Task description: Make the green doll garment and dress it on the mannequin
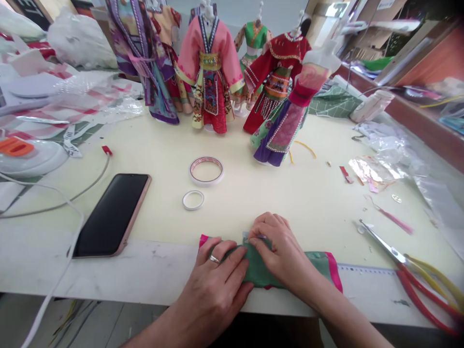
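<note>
A strip of green fabric with pink edges (319, 263) lies at the near edge of the table. My left hand (213, 278), with a ring on one finger, presses flat on its left part. My right hand (281, 251) lies over the middle, fingertips pinching the cloth's upper edge beside a small clear piece. Both hands touch each other over the cloth.
A phone (112, 215) lies at the left, two tape rolls (206, 171) (193, 199) in the middle, red-handled scissors (406, 263) at the right. Several dressed doll mannequins (212, 67) stand at the back. Plastic bags (384, 169), cables and a white dish (29, 157) lie around.
</note>
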The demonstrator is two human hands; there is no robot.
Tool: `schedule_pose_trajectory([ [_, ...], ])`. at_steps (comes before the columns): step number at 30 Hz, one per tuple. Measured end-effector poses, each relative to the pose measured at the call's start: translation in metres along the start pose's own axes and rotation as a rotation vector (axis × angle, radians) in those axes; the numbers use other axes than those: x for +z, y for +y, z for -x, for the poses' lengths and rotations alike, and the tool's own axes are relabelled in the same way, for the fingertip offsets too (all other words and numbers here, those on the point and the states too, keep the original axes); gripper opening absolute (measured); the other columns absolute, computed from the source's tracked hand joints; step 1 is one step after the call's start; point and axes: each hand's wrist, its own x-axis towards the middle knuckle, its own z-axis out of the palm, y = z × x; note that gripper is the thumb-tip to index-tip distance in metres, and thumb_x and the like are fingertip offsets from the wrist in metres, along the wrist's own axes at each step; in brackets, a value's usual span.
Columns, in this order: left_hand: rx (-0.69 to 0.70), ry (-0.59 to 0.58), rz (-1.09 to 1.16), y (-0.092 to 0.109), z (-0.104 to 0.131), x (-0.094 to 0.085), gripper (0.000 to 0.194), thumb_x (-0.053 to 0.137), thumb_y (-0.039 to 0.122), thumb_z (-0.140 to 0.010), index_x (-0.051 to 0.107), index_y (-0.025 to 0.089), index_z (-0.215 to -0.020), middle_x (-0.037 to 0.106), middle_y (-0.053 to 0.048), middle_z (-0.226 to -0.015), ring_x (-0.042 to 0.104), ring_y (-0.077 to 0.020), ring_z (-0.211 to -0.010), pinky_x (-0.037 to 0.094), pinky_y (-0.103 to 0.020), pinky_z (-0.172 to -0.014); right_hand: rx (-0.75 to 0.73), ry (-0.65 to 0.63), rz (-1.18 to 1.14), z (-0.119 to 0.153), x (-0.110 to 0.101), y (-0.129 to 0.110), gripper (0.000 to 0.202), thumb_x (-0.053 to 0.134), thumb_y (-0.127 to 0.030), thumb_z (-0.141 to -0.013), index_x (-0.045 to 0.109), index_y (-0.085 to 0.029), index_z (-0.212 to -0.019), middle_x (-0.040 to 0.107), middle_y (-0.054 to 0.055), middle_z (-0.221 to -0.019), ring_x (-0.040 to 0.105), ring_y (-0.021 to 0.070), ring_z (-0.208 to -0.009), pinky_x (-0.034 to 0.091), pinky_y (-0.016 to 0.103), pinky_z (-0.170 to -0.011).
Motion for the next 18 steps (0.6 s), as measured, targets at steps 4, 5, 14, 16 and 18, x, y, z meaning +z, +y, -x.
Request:
schedule_pose_trajectory([
  [4,-0.019,0.003,0.008,-0.001,0.004,0.004,0.019,0.057,0.019,-0.082,0.062,0.012,-0.098,0.066,-0.007,-0.103,0.052,-0.0237,-0.099,0.03,-0.044,-0.096,-0.004,-0.026,0.032,-0.001,0.0,-0.001,0.017,0.051,-0.005,-0.079,0.051,-0.018,-0.07,0.052,0.002,-0.082,0.045,0.0164,-0.08,0.036,0.035,-0.079],
  [5,-0.022,0.007,0.009,-0.001,0.005,0.005,0.018,0.057,0.019,-0.083,0.062,0.012,-0.098,0.066,-0.007,-0.103,0.052,-0.0237,-0.1,0.03,-0.044,-0.096,-0.005,-0.036,0.039,-0.002,-0.001,-0.002,0.016,0.05,-0.005,-0.08,0.051,-0.018,-0.07,0.052,0.002,-0.082,0.045,0.0165,-0.08,0.036,0.035,-0.079],
  [14,-0.027,0.012,0.009,-0.001,0.007,0.006,0.018,0.056,0.019,-0.083,0.062,0.011,-0.098,0.066,-0.007,-0.103,0.051,-0.024,-0.1,0.03,-0.045,-0.098,-0.023,-0.062,0.045,-0.003,0.0,-0.004,0.016,0.049,-0.004,-0.08,0.05,-0.018,-0.071,0.052,0.003,-0.082,0.045,0.017,-0.081,0.036,0.036,-0.08],
  [16,-0.028,0.017,0.009,-0.001,0.006,0.006,0.017,0.056,0.018,-0.083,0.062,0.011,-0.098,0.066,-0.007,-0.103,0.051,-0.0237,-0.1,0.03,-0.045,-0.097,-0.034,-0.044,0.009,-0.003,-0.008,-0.002,0.016,0.049,-0.005,-0.08,0.051,-0.019,-0.072,0.052,0.003,-0.083,0.047,0.0173,-0.082,0.037,0.037,-0.082],
  [18,-0.023,0.024,0.011,-0.001,0.006,0.006,0.016,0.057,0.017,-0.082,0.062,0.012,-0.097,0.066,-0.006,-0.103,0.051,-0.0231,-0.1,0.03,-0.045,-0.098,-0.04,0.027,-0.055,-0.003,-0.024,0.0,0.014,0.048,-0.008,-0.082,0.053,-0.019,-0.076,0.053,0.003,-0.087,0.049,0.0179,-0.086,0.037,0.037,-0.083],
])
